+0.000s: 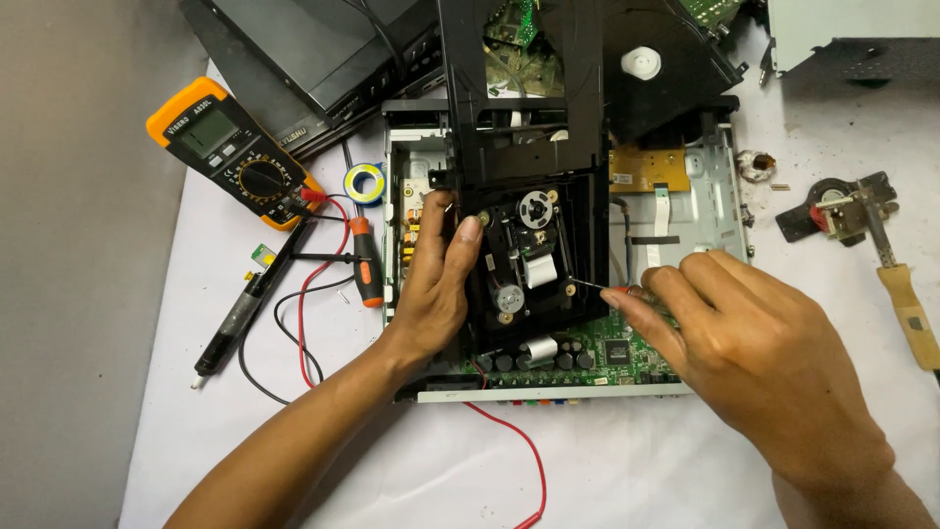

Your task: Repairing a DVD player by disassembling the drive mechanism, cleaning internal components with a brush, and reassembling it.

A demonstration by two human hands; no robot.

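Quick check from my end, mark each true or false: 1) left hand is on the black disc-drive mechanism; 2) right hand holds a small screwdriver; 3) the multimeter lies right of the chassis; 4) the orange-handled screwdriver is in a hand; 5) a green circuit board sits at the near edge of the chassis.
1) True: the left hand grips the black disc-drive mechanism at its left side.
2) True: the right hand holds a small screwdriver, tip at the mechanism.
3) False: the multimeter lies left of the chassis.
4) False: the orange-handled screwdriver lies on the table.
5) True: green circuit board.
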